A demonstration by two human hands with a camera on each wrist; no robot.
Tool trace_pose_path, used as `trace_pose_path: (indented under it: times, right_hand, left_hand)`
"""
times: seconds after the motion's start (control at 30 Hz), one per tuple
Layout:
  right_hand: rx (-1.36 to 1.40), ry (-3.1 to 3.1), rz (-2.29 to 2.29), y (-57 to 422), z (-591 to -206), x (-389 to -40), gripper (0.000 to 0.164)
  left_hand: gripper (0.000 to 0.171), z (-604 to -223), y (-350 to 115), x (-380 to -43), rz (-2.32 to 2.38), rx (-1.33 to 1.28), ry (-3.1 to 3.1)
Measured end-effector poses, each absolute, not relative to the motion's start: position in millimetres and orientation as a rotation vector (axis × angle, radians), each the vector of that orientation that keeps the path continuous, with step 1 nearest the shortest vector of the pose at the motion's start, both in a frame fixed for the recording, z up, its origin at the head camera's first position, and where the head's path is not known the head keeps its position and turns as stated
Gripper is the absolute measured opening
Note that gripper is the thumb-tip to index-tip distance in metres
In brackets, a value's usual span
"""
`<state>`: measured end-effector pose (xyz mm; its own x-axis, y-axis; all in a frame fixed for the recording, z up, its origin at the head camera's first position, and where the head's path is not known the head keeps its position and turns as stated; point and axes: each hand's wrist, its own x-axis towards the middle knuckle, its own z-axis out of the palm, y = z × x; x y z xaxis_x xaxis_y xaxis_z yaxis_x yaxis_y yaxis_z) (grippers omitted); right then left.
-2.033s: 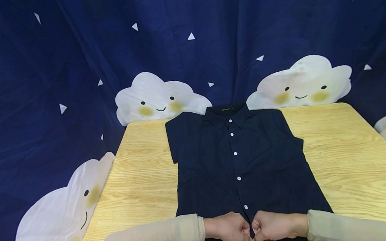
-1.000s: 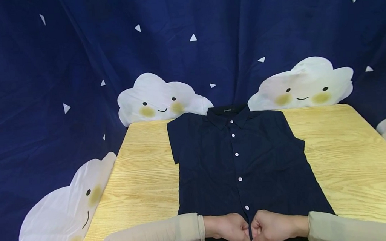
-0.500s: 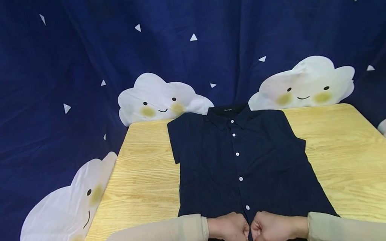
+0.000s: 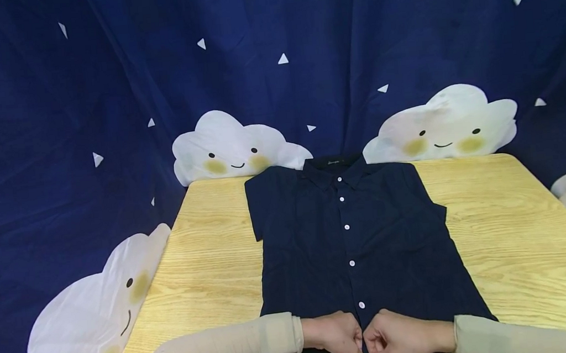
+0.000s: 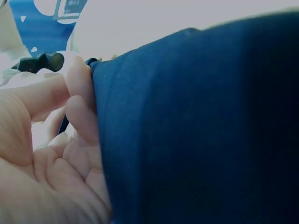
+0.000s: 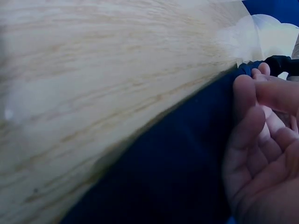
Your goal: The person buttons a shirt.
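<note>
A dark navy short-sleeved button-up shirt (image 4: 304,252) lies front up on the table, its collar at the far side. White buttons run down its front, the lowest plainly visible button (image 4: 362,305) just above the hands. At the near end of the front opening, my left hand (image 4: 336,336) pinches the shirt's edge with curled fingers. My right hand (image 4: 403,338) pinches the fabric right beside it, and the fingertips of both nearly meet. In both wrist views, thumb and fingers close on the navy cloth (image 5: 177,121). Whether a button lies between the fingertips is hidden.
The light wood-grain table (image 4: 209,249) spreads out on both sides of the shirt. Behind and to the left hangs a dark blue curtain (image 4: 250,13) printed with white smiling clouds (image 4: 230,139) and small triangles. Beige sleeves (image 4: 226,347) cover both forearms.
Both hands stay at the same spot near the shirt's hem, with small finger shifts. The right hand has edged slightly left and down since half a second ago. The shirt lies as before.
</note>
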<state>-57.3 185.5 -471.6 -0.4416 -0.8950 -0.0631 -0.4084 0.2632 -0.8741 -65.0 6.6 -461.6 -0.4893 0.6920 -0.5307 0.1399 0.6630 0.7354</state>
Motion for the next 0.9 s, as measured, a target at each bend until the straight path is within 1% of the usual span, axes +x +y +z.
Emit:
trace_pose_path:
  times: [0.3, 0.43, 0.53, 0.6, 0.7, 0.8, 0.9]
  right_hand:
    - [-1.445, 2.024, -1.063, 186.4, -473.4, -59.6, 0.015]
    - [-1.558, 2.036, -1.004, 186.1, -474.5, -59.6, 0.016]
    - [-1.576, 2.032, -0.983, 186.6, -474.5, -59.4, 0.014]
    - [-1.502, 2.009, -1.013, 187.1, -474.3, -58.3, 0.013]
    - [-1.301, 1.986, -1.065, 186.7, -475.4, -55.3, 0.013]
    - [-1.084, 1.947, -1.108, 185.5, -476.1, -52.4, 0.013]
    - [-1.008, 1.989, -1.062, 183.2, -475.9, -50.3, 0.014]
  left_hand:
    - [0.02, -463.8, 5.3, -66.7, 0.815, 0.654, 1.979]
    - [0.022, -463.8, 4.7, -65.4, 0.778, 0.669, 2.014]
    - [0.027, -463.5, 4.2, -65.0, 0.685, 0.718, 2.065]
    - [0.03, -463.9, 3.6, -65.7, 0.637, 0.747, 2.07]
    - [0.035, -464.5, 3.5, -66.0, 0.582, 0.788, 2.052]
    - [0.036, -465.0, 4.6, -65.4, 0.578, 0.794, 2.023]
    - [0.036, -465.3, 5.7, -63.4, 0.538, 0.825, 2.052]
